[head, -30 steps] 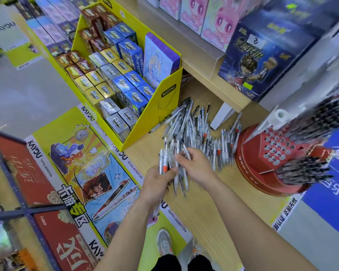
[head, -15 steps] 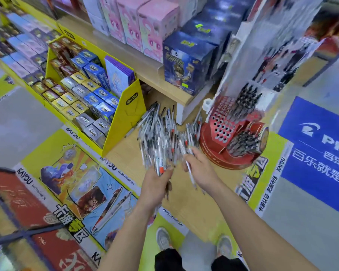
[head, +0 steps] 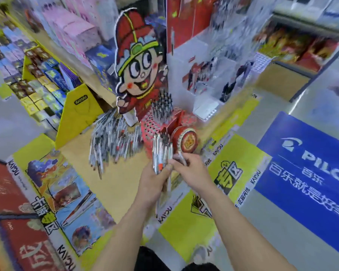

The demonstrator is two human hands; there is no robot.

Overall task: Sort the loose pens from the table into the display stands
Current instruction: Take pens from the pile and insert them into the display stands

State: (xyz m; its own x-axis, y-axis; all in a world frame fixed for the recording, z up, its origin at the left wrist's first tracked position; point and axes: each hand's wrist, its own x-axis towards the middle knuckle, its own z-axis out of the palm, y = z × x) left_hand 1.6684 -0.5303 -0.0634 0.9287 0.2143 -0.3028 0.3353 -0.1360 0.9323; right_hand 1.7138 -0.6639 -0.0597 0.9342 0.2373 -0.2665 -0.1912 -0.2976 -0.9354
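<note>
A big heap of loose pens (head: pixel 114 137) lies on the wooden table (head: pixel 114 184). Right of it stands a red display stand (head: pixel 162 124) with rows of holes, a cluster of dark pens stuck in its upper tier and a cartoon figure board above. My left hand (head: pixel 155 180) grips a bundle of pens (head: pixel 161 153) upright, just in front of the stand's lower edge. My right hand (head: pixel 190 169) is beside the bundle and pinches a single pen (head: pixel 181 156) at its near end. The frame is motion-blurred.
A yellow card-box display (head: pixel 76 112) stands left of the heap. Shelves of boxed toys rise behind. A clear acrylic pen rack (head: pixel 213 83) stands behind the red stand. A blue floor sign (head: pixel 305 169) lies at the right.
The view has swung right and up. Both hands moved from the heap to the front of the red stand, the left carrying its bundle of pens.
</note>
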